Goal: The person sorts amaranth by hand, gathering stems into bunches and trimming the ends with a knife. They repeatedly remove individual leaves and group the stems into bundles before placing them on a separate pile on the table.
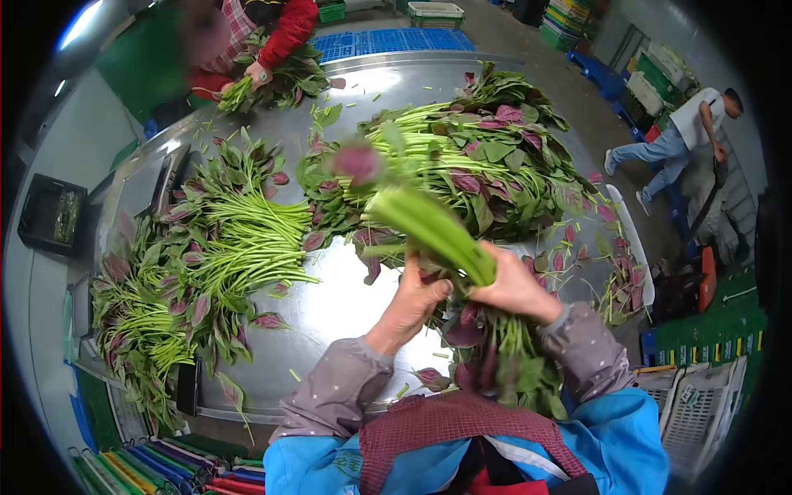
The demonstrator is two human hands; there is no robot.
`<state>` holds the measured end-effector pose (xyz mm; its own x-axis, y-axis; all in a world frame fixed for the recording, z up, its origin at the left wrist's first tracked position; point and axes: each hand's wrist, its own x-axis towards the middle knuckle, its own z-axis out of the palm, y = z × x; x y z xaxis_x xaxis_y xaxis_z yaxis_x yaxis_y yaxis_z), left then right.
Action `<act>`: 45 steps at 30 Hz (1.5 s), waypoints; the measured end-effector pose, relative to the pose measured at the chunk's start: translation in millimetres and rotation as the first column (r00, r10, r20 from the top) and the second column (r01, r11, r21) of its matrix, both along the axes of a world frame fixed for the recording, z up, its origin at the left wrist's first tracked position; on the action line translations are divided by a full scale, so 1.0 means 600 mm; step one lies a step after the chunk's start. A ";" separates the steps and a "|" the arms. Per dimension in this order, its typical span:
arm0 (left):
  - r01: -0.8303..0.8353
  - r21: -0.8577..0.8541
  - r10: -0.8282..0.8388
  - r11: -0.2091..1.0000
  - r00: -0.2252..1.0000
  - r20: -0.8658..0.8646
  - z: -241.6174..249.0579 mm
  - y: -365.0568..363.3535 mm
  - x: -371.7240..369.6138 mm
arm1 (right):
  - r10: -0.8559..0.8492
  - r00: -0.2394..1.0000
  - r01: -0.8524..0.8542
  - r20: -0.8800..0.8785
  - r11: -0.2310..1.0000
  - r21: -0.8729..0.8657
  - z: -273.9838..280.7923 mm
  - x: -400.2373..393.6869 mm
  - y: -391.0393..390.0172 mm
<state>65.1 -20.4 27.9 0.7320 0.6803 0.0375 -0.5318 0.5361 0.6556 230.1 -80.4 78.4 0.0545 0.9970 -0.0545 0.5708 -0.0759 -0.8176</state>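
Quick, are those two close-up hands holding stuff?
Left hand: partly curled; whether it's holding anything can't be told.
Right hand: closed around green stems.

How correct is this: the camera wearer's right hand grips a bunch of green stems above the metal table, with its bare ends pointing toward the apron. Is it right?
Not fully: the head view shows the bare ends pointing away from the apron. The right hand does grip the bunch of green stems above the metal table.
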 end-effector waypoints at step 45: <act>-0.132 -0.266 0.160 0.955 0.983 0.087 -0.006 0.015 -0.044 | -0.203 0.500 0.397 -0.842 0.918 0.015 -0.034 -0.054 -0.036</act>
